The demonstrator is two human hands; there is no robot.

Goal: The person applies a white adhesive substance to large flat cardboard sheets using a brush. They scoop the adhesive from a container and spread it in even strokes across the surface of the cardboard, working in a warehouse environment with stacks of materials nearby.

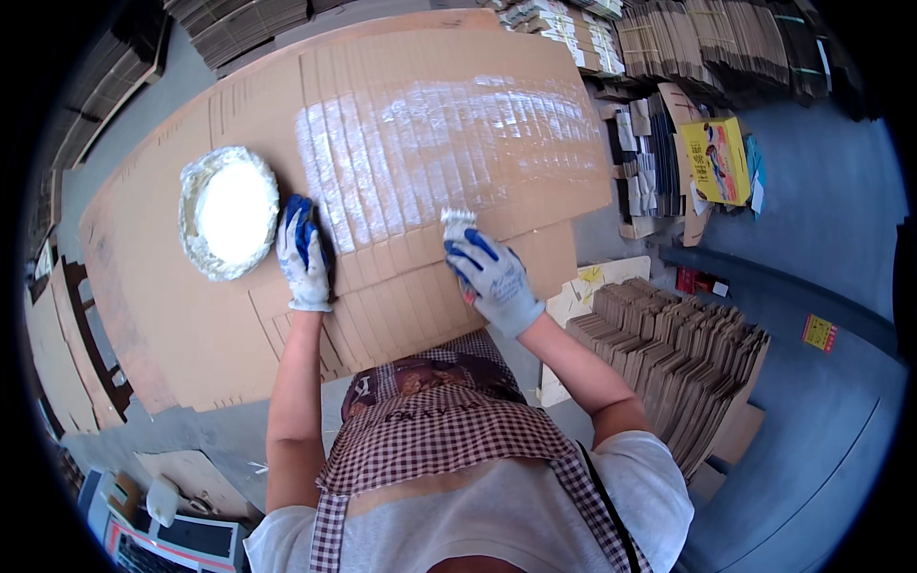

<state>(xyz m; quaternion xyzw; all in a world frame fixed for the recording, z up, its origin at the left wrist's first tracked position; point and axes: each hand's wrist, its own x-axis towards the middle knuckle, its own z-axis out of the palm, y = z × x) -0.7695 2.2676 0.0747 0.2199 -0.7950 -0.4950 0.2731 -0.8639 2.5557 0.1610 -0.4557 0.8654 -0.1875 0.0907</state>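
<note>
A fanned row of flat brown cardboard blanks (420, 181) lies on a large cardboard sheet (153, 315); their exposed edges shine with wet white glue. My left hand (304, 250), in a blue and grey glove, presses flat on the left end of the row. My right hand (489, 277), gloved the same way, grips a glue brush (458, 223) whose white bristles touch the blanks near the row's lower edge. A round bowl of white glue (229, 212), crusted at the rim, sits just left of my left hand.
A stack of folded cardboard pieces (688, 363) stands upright at my right on the grey floor. More bundled cardboard (726, 48) is piled at the back right, beside a yellow printed box (716, 160). Cardboard scraps (67, 353) lie at the left.
</note>
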